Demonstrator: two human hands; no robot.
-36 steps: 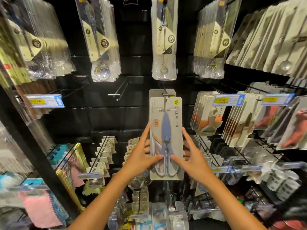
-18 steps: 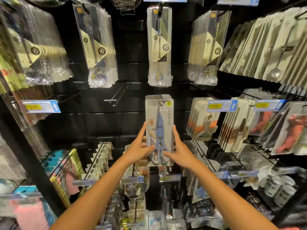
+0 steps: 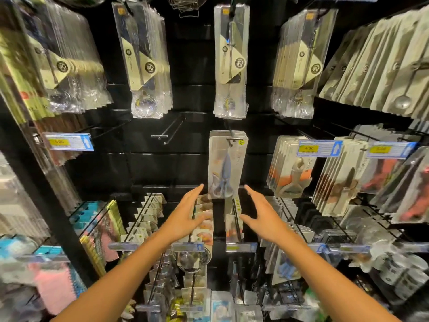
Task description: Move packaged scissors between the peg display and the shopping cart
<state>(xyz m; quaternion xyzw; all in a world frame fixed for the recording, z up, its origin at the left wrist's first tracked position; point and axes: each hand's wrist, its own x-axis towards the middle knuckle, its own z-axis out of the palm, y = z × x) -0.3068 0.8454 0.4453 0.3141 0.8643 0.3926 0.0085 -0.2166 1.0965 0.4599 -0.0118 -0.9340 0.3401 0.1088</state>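
Observation:
A packaged pair of scissors (image 3: pixel 226 165), blue-grey blades and handles on a pale card, hangs from a peg (image 3: pixel 229 135) in the middle of the black display wall, with more such cards behind it. My left hand (image 3: pixel 185 214) is just below and left of the package, fingers straight, holding nothing. My right hand (image 3: pixel 262 216) mirrors it below and right, fingers spread, also apart from the card. No shopping cart is in view.
An empty double peg (image 3: pixel 167 133) juts out left of the scissors. Bagged spoons (image 3: pixel 229 63) hang above, carded kitchen tools (image 3: pixel 292 168) to the right with price tags (image 3: pixel 319 148). Lower pegs with small cards (image 3: pixel 148 217) stick out towards my forearms.
Both hands held the scissors package at its sides and pushed it onto the peg. They have since let go and drawn back a little; the package hangs free.

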